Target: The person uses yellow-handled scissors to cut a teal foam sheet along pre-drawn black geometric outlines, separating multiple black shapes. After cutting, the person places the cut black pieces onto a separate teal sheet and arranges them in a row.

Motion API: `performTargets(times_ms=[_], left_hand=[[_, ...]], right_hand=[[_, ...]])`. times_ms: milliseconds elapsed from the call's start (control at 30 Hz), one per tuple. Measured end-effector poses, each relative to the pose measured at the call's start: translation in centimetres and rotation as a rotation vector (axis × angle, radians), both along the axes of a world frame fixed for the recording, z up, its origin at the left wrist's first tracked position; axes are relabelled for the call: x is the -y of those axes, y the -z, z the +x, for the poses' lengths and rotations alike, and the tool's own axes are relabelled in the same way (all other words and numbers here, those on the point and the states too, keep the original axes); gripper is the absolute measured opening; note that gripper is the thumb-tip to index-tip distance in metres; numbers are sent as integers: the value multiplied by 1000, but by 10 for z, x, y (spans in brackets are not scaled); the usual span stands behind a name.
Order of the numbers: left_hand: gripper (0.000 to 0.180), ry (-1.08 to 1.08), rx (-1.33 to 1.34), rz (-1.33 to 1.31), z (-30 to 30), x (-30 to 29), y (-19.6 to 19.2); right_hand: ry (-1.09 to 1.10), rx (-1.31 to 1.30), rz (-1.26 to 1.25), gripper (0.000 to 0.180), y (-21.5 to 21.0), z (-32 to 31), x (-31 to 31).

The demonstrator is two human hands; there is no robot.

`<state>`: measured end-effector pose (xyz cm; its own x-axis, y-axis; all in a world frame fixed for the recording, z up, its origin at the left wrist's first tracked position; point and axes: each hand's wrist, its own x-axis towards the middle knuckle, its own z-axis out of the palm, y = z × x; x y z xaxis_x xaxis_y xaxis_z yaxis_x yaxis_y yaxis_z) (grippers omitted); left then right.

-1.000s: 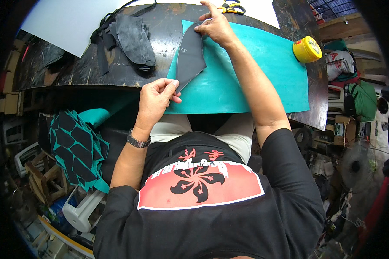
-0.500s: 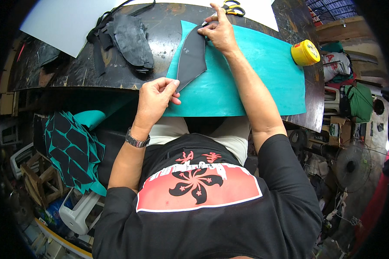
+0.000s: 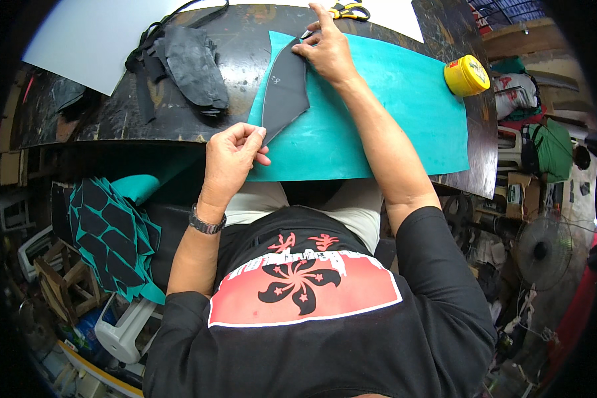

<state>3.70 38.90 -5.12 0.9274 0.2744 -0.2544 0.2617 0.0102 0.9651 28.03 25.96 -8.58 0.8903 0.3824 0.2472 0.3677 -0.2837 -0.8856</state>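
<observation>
A flat black pattern-shaped piece (image 3: 285, 86) with curved and angled edges and a small pale mark lies on a teal sheet (image 3: 391, 119). My left hand (image 3: 233, 156) pinches its lower tip between thumb and fingers, near the sheet's left edge. At the upper end, my right hand (image 3: 326, 54) presses thumb and fingers together on the piece's narrow top. A slim light-coloured tool (image 3: 305, 34) with a dark end shows by the right fingers; most of it is hidden, so its kind cannot be told.
Dark cut pieces (image 3: 191, 69) are stacked left on the table, beside black straps. Yellow-handled scissors (image 3: 351, 10) lie beyond my right hand. A yellow tub (image 3: 466, 75) sits at the sheet's right end. Teal-and-black cut pieces (image 3: 109, 232) are heaped at lower left; a fan (image 3: 542, 251) stands right.
The whole view has shifted slightly, so the table things appear a little further left. Both hands keep their grip on the black piece, with hardly any movement against the sheet.
</observation>
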Motion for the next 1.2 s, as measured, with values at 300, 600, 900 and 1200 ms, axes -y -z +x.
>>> performTargets(times_ms=[300,600,900,1200], left_hand=[[25,34,-30,67,3,-1,-3],[22,94,57,721,-15,3,-24],[81,432,298,1139,-25,29,6],[87,479,324,1186,-28,22,10]], right_hand=[[76,138,-279,69,-21,-13,-9],[-42,797,-604,62,-25,-44,-47],[-326,811,-581,60,-1,-74,-52],[-124,717,-615,68,-2,5,-71]])
